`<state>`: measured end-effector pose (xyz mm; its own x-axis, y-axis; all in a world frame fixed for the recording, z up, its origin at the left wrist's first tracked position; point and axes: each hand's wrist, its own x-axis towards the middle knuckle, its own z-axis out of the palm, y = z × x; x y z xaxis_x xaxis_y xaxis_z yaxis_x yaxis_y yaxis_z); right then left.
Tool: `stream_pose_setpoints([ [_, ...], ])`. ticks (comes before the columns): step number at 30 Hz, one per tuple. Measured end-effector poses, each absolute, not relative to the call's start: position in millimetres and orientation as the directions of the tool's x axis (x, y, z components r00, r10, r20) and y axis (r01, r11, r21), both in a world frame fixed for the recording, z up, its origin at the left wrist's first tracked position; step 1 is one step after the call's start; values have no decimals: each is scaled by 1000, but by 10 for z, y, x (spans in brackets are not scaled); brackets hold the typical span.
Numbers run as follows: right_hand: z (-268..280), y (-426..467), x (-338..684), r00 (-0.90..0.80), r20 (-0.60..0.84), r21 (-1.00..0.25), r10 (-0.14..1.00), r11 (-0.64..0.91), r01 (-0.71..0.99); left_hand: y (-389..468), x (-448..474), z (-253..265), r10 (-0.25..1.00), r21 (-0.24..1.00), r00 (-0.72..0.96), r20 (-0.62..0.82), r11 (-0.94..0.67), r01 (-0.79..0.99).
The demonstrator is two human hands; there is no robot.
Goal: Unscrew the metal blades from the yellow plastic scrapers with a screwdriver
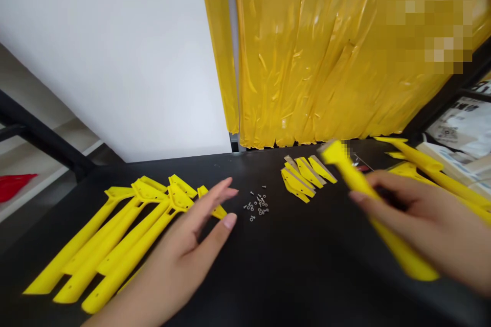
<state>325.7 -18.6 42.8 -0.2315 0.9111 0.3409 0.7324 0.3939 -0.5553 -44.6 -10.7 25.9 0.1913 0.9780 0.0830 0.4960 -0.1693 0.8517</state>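
My right hand (pixel 422 225) grips a yellow plastic handle (pixel 401 250) with an angled head, held slanting above the black table. Motion blurs its head, where a greyish edge shows. Fingers stretched out and thumb apart, my left hand (pixel 180 250) is over the table with nothing in it. Beside and partly behind it lies a row of similar yellow handles (pixel 111 230) with holes in their heads. Small screws and nuts (pixel 260 204) are scattered just right of my left fingertips. Several flat yellow pieces (pixel 295 184), some beside grey-brown strips, lie between my hands, farther back.
More yellow handles (pixel 416 156) lie at the right, partly behind my right hand. A thin tool with a reddish part (pixel 362 167) is near them. Yellow plastic sheeting (pixel 307 61) and a white panel (pixel 126 56) stand behind the black table (pixel 291 271). Black frame bars (pixel 46 138) rise at the left.
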Motion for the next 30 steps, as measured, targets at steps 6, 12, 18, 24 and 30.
stream_pose_setpoints([
  [6, 464, -93, 1912, -429, 201, -597, 881, 458, 659, -178, 295, 228, 964, 882, 80, -252, 263, -390],
  [12, 570, 102, 2150, -428, 373, -668, 823, 559, 492, -33, 189, 152, 939, 833, 100, -330, 339, -437],
  [18, 579, 160, 2418, -320, 616, -510, 720, 674, 535, -4, 143, 81, 880, 832, 178, -441, 475, -285],
  [24, 428, 105, 2479, -410, 671, -519, 618, 786, 336, -29, 143, 77, 851, 823, 180, -493, 523, -222],
  [30, 446, 212, 2376, -425, 695, -468, 580, 814, 344, -49, 122, 87, 836, 811, 221, -503, 545, -215],
])
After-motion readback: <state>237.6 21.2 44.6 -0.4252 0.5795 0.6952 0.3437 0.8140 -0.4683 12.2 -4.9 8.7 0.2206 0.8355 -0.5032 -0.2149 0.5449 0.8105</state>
